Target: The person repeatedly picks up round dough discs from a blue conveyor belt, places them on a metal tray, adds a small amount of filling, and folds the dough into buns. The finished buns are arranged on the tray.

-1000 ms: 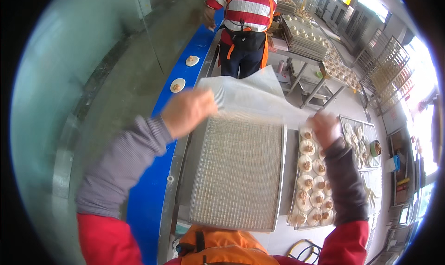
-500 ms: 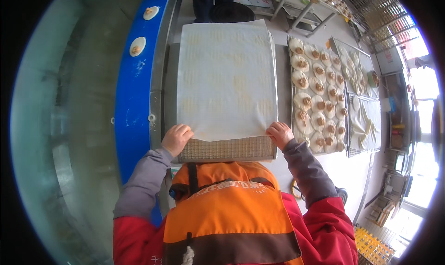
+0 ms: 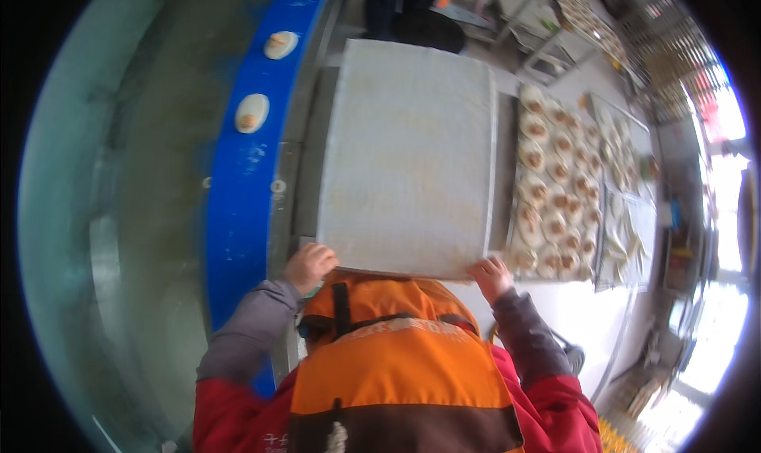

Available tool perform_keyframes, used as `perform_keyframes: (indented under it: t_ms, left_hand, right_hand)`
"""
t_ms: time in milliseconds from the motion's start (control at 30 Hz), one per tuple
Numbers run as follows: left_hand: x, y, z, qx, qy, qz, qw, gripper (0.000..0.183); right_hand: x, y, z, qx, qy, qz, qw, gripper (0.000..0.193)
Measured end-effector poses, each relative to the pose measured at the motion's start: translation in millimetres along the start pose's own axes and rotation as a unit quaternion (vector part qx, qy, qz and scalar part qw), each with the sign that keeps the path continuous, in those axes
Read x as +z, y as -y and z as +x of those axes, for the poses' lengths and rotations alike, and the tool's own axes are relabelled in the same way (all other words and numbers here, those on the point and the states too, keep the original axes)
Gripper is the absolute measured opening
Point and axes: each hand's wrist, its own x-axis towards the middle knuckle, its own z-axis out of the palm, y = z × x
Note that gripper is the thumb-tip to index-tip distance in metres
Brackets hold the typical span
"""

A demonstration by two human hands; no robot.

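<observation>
A thin white cloth (image 3: 408, 152) covers the tray in front of me, reaching down to its near edge by my apron. My left hand (image 3: 311, 267) is closed at the cloth's near left corner, fingertips pinching its edge. At the near right corner my right hand (image 3: 491, 277) grips the edge in the same way. The cloth lies nearly flat, with faint yellowish stains. The mesh tray beneath it is hidden now.
A blue conveyor belt (image 3: 242, 191) runs along the left, carrying two flat dough pieces (image 3: 252, 113) with filling on top. To the right, a tray of filled dough rounds (image 3: 558, 172) stands beside more trays with loose dough (image 3: 626, 235). Another person (image 3: 390, 7) stands at the far end.
Both hands have drawn the cloth's near edge toward me, covering the strip of mesh tray that showed before. The view has shifted, so the scene sits slightly lower and further right.
</observation>
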Motion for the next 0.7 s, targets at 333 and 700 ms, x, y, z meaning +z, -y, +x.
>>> perform_keyframes:
  t_ms: [333,700]
  left_hand:
    - [-67.0,66.6,-17.7,-0.286,-0.276,-0.076,0.915,0.026]
    - [-55.2,167.5,-92.2,-0.4,-0.285,0.016,0.871,0.038]
  right_hand:
    - [-47.4,41.7,130.1,0.022,0.058,0.069,0.996,0.024]
    - [166.5,176.9,609.5,-0.194,0.085,-0.057,0.976,0.057]
